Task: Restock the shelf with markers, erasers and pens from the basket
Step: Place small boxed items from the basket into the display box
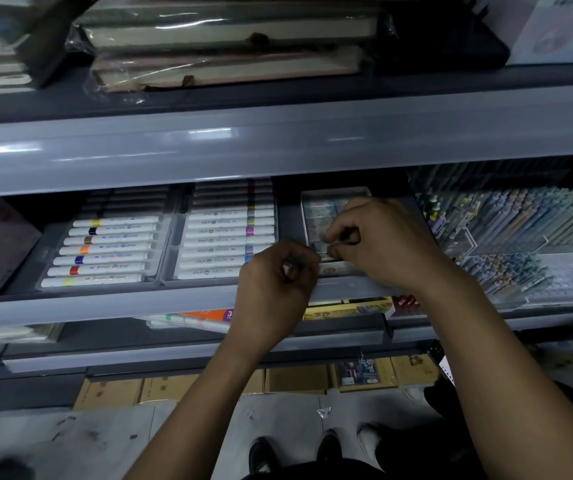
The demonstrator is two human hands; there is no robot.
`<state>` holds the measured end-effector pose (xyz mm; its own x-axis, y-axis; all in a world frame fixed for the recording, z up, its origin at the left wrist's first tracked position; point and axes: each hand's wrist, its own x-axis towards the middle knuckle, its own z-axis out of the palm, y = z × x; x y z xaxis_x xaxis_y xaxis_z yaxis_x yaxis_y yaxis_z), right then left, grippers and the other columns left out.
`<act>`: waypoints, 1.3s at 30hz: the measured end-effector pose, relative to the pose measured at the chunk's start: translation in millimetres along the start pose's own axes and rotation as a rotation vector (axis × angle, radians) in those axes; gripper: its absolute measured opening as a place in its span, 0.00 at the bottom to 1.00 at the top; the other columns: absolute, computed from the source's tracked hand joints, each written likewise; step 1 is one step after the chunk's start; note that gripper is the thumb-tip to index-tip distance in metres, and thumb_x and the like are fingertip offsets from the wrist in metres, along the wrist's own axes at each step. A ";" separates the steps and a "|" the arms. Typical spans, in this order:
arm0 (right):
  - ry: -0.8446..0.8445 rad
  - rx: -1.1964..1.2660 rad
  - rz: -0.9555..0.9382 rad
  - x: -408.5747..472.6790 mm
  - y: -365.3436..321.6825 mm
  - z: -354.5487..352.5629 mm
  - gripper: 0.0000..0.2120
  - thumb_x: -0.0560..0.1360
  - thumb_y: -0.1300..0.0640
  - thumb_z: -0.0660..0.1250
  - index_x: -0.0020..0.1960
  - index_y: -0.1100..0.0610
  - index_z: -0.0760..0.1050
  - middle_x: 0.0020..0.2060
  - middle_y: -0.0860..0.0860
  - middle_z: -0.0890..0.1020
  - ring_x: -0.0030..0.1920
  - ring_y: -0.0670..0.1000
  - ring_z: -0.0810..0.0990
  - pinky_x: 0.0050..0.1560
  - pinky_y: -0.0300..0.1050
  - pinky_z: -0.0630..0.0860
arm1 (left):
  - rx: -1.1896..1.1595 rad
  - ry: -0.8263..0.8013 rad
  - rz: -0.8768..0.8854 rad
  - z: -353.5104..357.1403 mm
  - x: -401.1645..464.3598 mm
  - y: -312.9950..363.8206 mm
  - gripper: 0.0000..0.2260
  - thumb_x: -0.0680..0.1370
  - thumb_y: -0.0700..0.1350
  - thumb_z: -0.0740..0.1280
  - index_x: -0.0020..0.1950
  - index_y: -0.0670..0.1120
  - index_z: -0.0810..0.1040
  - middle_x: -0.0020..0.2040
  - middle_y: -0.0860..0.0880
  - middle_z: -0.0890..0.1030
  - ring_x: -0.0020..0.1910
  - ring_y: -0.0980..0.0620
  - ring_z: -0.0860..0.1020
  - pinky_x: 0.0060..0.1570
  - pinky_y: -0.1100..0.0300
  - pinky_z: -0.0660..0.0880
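Here, markers read "Acrylic Marker" (some upside down).

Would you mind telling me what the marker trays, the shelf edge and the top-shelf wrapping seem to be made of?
Marker trays: apparently clear, glossy plastic; the markers show through the walls. Shelf edge: smooth grey with long light streaks, possibly painted metal or plastic; the look leaves it open. Wrapping on the top-shelf stacks: thin clear film, crinkled and shiny, probably plastic.
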<state>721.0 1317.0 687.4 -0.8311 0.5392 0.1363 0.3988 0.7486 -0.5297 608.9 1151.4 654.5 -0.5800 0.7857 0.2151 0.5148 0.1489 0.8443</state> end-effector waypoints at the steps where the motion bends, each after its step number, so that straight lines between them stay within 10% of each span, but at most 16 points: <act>1: 0.004 -0.006 0.005 0.3 1.0 0.8 0.06 0.70 0.55 0.82 0.43 0.47 0.86 0.42 0.40 0.81 0.42 0.34 0.78 0.39 0.24 0.70 | 0.000 -0.001 0.004 -0.4 0.0 0.6 0.07 0.79 0.36 0.72 0.48 0.48 0.85 0.42 0.61 0.83 0.43 0.63 0.79 0.39 0.75 0.69; 5: 0.028 -0.004 0.033 -0.9 3.5 3.7 0.06 0.70 0.52 0.82 0.39 0.48 0.85 0.40 0.40 0.82 0.40 0.38 0.79 0.41 0.35 0.75 | -0.003 0.001 0.004 0.5 -0.3 1.1 0.07 0.78 0.35 0.72 0.47 0.48 0.85 0.40 0.62 0.81 0.41 0.64 0.79 0.39 0.75 0.68; 14: 0.079 0.097 0.041 -13.1 2.3 1.6 0.02 0.75 0.57 0.78 0.44 0.50 0.87 0.40 0.40 0.85 0.46 0.35 0.81 0.43 0.23 0.73 | -0.082 0.003 -0.105 3.0 -0.3 1.1 0.07 0.80 0.37 0.71 0.50 0.48 0.84 0.40 0.59 0.82 0.40 0.60 0.79 0.39 0.68 0.72; 21: 0.202 0.137 -0.018 -27.4 -2.8 0.2 0.04 0.78 0.58 0.73 0.50 0.51 0.86 0.45 0.42 0.86 0.46 0.40 0.82 0.48 0.31 0.77 | -0.890 -0.076 -0.465 -6.0 4.3 15.8 0.20 0.81 0.32 0.52 0.65 0.36 0.80 0.35 0.43 0.75 0.31 0.47 0.71 0.30 0.58 0.66; 27: 0.255 0.183 -0.028 -36.1 -4.7 1.4 0.03 0.79 0.56 0.72 0.49 0.51 0.86 0.44 0.39 0.84 0.46 0.39 0.81 0.46 0.31 0.75 | -1.109 -0.113 -0.532 -12.5 5.2 20.8 0.17 0.85 0.35 0.55 0.64 0.41 0.82 0.43 0.41 0.86 0.39 0.47 0.84 0.44 0.53 0.84; 34: 0.270 0.240 -0.020 -42.1 -9.8 2.5 0.03 0.79 0.57 0.73 0.50 0.53 0.85 0.43 0.44 0.85 0.44 0.44 0.82 0.45 0.44 0.78 | -0.909 -0.121 -0.421 -7.7 2.9 20.7 0.11 0.83 0.45 0.67 0.47 0.46 0.89 0.48 0.41 0.87 0.49 0.45 0.85 0.55 0.51 0.83; 39: 0.255 0.322 -0.022 -45.9 -16.1 4.5 0.07 0.82 0.55 0.68 0.51 0.55 0.85 0.42 0.47 0.84 0.42 0.47 0.81 0.44 0.49 0.75 | -0.736 -0.071 -0.387 -7.4 1.7 18.9 0.14 0.75 0.58 0.73 0.47 0.47 0.89 0.38 0.43 0.84 0.37 0.51 0.84 0.39 0.60 0.81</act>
<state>751.0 1278.4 686.0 -0.6996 0.6326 0.3322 0.2066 0.6242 -0.7535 613.0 1151.1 674.5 -0.5771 0.7995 -0.1666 -0.2709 0.0051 0.9626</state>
